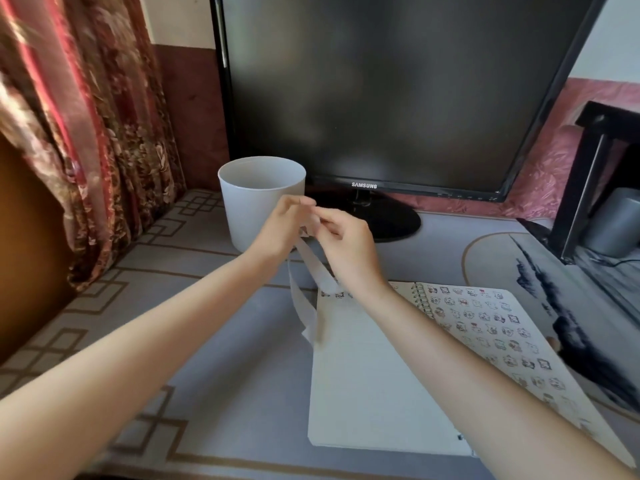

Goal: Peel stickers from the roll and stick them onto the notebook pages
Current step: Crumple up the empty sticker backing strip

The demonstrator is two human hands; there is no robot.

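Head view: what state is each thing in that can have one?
Left hand, pinching the strip's top.
Right hand, pinching the strip's top.
Sticker strip, held up, loose end dangling toward the table.
Notebook, open flat, right page full of stickers.
White tub, upright, lidless.
Monitor, screen dark.

A home desk corner: a floral curtain [86, 133] hangs at the left, a Samsung monitor [398, 91] stands on a bench [214, 341] spread with a patterned mat.
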